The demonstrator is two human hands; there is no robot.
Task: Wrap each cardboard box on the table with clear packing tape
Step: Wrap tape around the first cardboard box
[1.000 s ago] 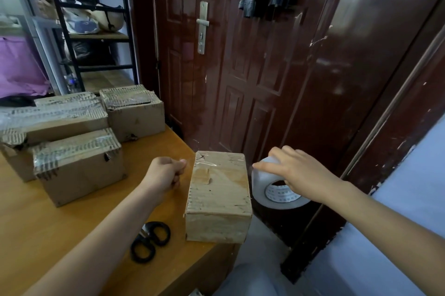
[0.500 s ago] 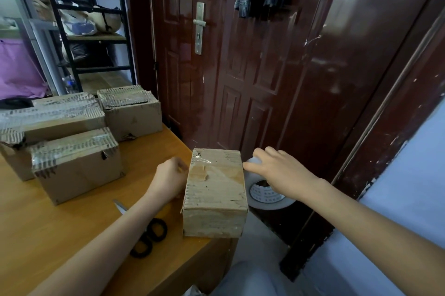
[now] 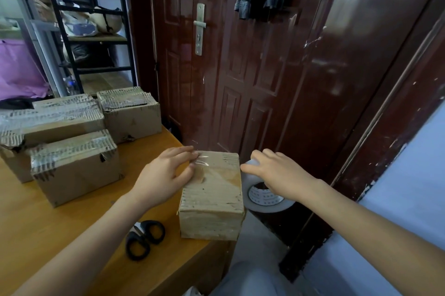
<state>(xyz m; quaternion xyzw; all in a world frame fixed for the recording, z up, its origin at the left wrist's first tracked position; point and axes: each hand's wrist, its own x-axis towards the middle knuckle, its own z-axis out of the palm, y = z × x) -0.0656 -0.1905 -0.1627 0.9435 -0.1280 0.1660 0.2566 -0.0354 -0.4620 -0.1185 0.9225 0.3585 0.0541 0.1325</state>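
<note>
Left hand lies with its fingers fairly straight on the far left corner of the small cardboard box, pressing where a glint of clear tape shows on the top. Right hand is curled over the roll of packing tape, gripping it just beside the box's right side, out past the tabletop's edge. That box stands closed at the near right corner of the tabletop, its right face about level with the edge; what it contains cannot be seen. Black-handled scissors lie near its left side, close to the near edge. Farther left stand three more closed boxes: a front box, a wide box behind it and a far box, all with shiny tape across their torn tops. Bare wood lies between this group and the small box. Beyond the right edge is a dark red door, near the tabletop. A black shelf rack holding bags stands far left.
</note>
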